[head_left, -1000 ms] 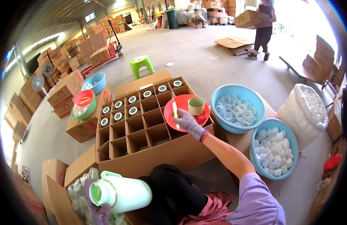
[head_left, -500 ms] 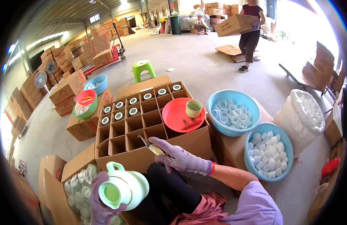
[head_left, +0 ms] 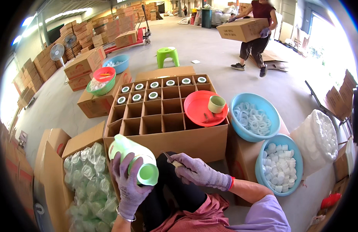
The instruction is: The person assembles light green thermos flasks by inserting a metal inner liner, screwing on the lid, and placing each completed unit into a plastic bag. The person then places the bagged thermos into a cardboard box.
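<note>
My left hand (head_left: 129, 189), in a grey-purple knit glove, grips a pale green plastic jug (head_left: 134, 152) above my lap. The jug is tilted, with a round open end toward me. In my gloved right hand (head_left: 202, 173) is a small knife (head_left: 175, 162), its short blade pointing at the jug, a little apart from it. Just beyond stands a divided cardboard carton (head_left: 167, 145); jugs with white-rimmed round tops fill several of its far and left cells. On its right corner rests a red basin (head_left: 196, 110) with a green cup (head_left: 216, 104) inside.
At left, an open carton (head_left: 51, 174) holds plastic-wrapped green pieces (head_left: 88, 185). To the right are a blue basin of clear rings (head_left: 237, 129), a blue basin of white caps (head_left: 299, 166) and a white sack (head_left: 316, 139). A person (head_left: 260, 38) carries a carton beyond a green stool (head_left: 167, 57).
My left hand has raised and turned the jug, bringing its other end toward me. My right hand with the knife has moved lower and right. The person with the carton has stepped left.
</note>
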{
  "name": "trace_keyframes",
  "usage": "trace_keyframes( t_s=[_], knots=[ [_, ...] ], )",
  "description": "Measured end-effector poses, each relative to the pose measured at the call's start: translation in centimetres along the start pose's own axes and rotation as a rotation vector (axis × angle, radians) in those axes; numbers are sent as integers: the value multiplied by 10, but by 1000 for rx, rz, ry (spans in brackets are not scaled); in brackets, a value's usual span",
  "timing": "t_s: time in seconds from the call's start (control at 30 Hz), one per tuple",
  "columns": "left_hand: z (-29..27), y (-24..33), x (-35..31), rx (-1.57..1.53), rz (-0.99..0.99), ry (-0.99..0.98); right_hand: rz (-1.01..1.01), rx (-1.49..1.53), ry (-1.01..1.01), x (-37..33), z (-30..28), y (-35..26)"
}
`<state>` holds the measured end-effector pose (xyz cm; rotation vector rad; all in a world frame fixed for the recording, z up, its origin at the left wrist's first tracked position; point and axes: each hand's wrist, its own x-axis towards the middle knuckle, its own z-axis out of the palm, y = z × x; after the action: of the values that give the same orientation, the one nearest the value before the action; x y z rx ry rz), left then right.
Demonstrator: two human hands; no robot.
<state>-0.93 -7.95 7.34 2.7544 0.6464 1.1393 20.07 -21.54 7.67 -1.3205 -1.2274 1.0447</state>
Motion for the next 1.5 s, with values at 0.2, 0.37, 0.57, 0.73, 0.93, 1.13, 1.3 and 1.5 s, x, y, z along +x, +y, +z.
trace_keyframes(
  t_s=[0.2, 0.37, 0.57, 0.73, 0.93, 1.13, 1.3, 1.5],
  knots=[
    [19, -3, 7, 44, 43, -20, 48, 5, 36, 5, 13, 11],
    [22, -5, 0, 123, -45, -52, -109, -297, 10, 4, 13, 3],
    [31, -1, 0, 177, -35, -92, -284, -1010, 91, 9, 18, 21],
    [32, 3, 1, 207, -1, -150, -285, -1259, 119, 14, 17, 25],
    [40, 8, -5, 258, -4, -140, -168, -1367, 103, 8, 28, 33],
    [56, 8, -27, 354, 32, -73, -61, -1012, 69, 6, 36, 58],
    [64, 6, -37, 385, 29, -22, 462, -251, -196, 16, 25, 27],
    [74, 0, -46, 382, 23, 103, 634, 149, -365, 18, 24, 38]
  ],
)
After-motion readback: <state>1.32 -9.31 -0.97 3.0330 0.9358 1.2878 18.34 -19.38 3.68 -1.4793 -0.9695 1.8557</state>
